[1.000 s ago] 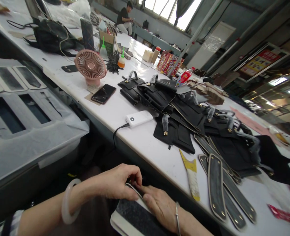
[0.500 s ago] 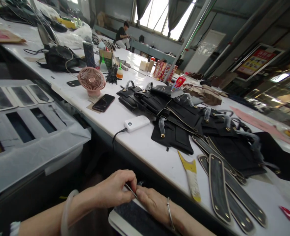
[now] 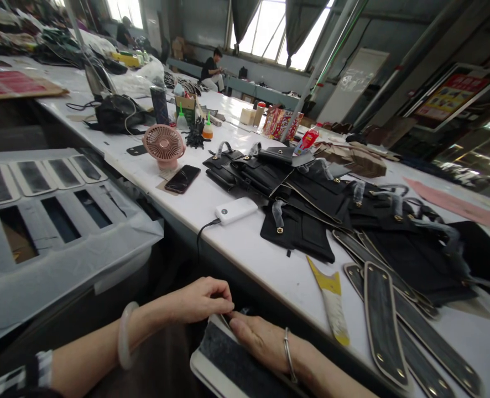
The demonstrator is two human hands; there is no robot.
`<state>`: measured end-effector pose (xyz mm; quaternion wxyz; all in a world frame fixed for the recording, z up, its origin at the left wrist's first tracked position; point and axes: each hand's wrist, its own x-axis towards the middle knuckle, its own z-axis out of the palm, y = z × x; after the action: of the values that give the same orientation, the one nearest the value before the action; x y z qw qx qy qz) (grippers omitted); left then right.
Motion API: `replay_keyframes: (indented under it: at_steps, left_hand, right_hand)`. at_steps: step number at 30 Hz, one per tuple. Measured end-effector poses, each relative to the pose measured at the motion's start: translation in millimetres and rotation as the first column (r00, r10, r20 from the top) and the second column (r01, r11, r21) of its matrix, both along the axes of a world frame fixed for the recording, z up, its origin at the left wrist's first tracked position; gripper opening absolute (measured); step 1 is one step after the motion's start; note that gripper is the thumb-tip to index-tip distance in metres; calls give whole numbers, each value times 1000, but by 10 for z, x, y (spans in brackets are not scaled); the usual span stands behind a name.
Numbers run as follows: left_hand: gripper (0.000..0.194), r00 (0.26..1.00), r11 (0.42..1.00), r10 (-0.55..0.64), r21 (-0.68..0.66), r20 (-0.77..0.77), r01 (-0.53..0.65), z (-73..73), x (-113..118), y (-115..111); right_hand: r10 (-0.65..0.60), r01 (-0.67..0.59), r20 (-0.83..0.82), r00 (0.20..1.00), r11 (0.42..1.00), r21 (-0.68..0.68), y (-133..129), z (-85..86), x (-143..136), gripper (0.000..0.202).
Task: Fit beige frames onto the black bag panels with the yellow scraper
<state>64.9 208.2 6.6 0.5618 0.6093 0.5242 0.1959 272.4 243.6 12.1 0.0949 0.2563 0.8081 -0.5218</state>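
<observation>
Low at the front of the view lies a dark panel with pale borders [image 3: 228, 354], its near end running out of the frame. My right hand [image 3: 259, 338] grips the panel's far right edge, thumb on top and fingers mostly hidden. Just above the panel's upper corner, my left hand [image 3: 206, 298] is closed in a pinch, its fingertips close to my right thumb. Whatever lies between those fingertips is too small to make out. On the table to the right are a yellow-and-white scraper-like tool [image 3: 330, 301] and several long dark straps with metal studs [image 3: 384, 323].
Black bag pieces with wrapped handles [image 3: 298, 232] are heaped on the white table [image 3: 270, 282]. Nearby are a white power bank [image 3: 235, 210] with a cable, a phone [image 3: 182, 179] and a pink fan [image 3: 164, 145]. Several pale-edged panels [image 3: 31, 177] lie on a covered box at left.
My left hand has risen slightly from the panel's edge, and the thin edge seen between its fingers earlier is now hidden. My right hand keeps its grip. The view has shifted a little left.
</observation>
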Motion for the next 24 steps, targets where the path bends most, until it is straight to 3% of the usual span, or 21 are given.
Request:
replay_keyframes:
  at_steps: [6,9,16,21,24]
  left_hand:
    - [16,987,991,-134,14,-90,136,64,112,80]
    - [18,975,979,-192,43,-108,198,119,134,109]
    - [32,937,938,-320,95,-140,334,251,179,175]
    - [49,879,870,-433,163,-202,466,339,223,184]
    - [52,836,823,-463,209,-296,529,380,237,164]
  right_hand:
    - [58,-92,181,982,979,183,-7,95,42,55]
    - [49,-76,197,979,988,132,-2,118,179,54]
    - [-37,57,138,990,989,-139,-10,227,733,55]
    - [-68,103,276,959,988,-113,-50,251,1135,56]
    - [-69,111,348,935,988,-103,-58,251,1207,53]
